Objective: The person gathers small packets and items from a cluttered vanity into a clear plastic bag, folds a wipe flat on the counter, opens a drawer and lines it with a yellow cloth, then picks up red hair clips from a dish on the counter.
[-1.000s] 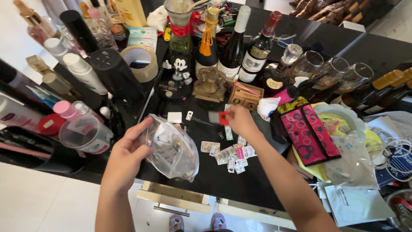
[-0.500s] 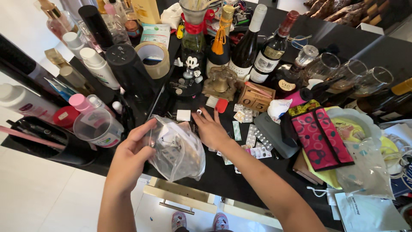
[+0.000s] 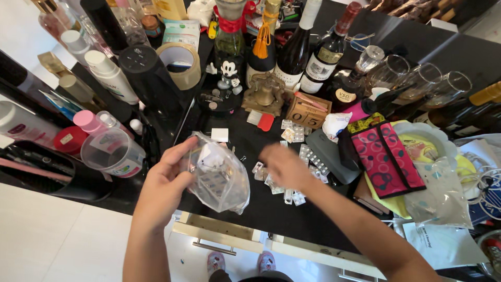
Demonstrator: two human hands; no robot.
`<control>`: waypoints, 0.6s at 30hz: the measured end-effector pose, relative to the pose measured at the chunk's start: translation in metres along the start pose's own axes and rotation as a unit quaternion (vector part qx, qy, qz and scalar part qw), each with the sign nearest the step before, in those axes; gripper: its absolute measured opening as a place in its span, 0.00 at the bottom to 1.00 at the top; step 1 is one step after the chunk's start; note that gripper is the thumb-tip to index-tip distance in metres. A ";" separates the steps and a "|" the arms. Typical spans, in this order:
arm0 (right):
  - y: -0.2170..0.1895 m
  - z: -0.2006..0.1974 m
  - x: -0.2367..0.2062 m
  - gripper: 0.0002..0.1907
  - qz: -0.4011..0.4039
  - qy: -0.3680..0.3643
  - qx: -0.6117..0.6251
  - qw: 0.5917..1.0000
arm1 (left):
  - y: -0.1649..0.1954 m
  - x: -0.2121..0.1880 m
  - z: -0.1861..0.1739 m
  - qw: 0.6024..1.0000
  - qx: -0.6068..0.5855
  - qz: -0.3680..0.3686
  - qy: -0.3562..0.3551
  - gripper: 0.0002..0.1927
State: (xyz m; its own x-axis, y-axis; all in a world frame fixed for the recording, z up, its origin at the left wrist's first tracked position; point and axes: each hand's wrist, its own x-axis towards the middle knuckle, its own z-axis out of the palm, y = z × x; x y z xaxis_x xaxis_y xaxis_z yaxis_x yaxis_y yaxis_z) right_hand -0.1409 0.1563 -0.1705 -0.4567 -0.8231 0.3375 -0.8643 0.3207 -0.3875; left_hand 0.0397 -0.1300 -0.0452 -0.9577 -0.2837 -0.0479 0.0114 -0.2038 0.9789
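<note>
Clear plastic bag in your left hand, blister strips scattered just to its right under your right hand.

Nearest you, your left hand [image 3: 162, 188] grips the clear plastic bag [image 3: 219, 177] by its upper left edge, fingers closed on the film, the mouth turned up and away from you; a few blister packs already show through it. Your right hand [image 3: 284, 167] is blurred, palm down over the loose blister strips [image 3: 292, 194] on the black surface [image 3: 261, 214], and you cannot tell whether it has one pinched. Those strips lie just right of the bag, so the right hand is the nearer one. Farther off more strips [image 3: 292, 134] sit by the small wooden block calendar [image 3: 308, 110], with the pink patterned pouch [image 3: 386, 159] to the right and the bottles beyond.
</note>
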 end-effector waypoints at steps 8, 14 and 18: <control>0.066 0.025 0.021 0.25 0.233 0.117 -0.127 0.957 | -0.001 0.000 0.006 1.000 -0.002 0.005 -0.019 0.35; 0.050 0.040 -0.007 0.23 0.195 0.103 -0.126 0.967 | -0.002 -0.004 0.012 1.000 0.010 0.009 -0.027 0.35; 0.023 0.028 -0.037 0.21 0.173 0.090 -0.039 0.980 | -0.002 -0.007 0.012 0.999 0.026 -0.002 -0.033 0.35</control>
State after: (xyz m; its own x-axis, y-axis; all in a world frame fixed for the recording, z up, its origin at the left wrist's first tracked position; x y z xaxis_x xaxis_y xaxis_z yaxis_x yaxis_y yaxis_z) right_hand -0.1376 0.1810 -0.2159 -0.7497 -0.5640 0.3462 -0.6606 0.6068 -0.4419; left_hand 0.0432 -0.1165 -0.0443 -0.9747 -0.2199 -0.0404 -0.0058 -0.1559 0.9878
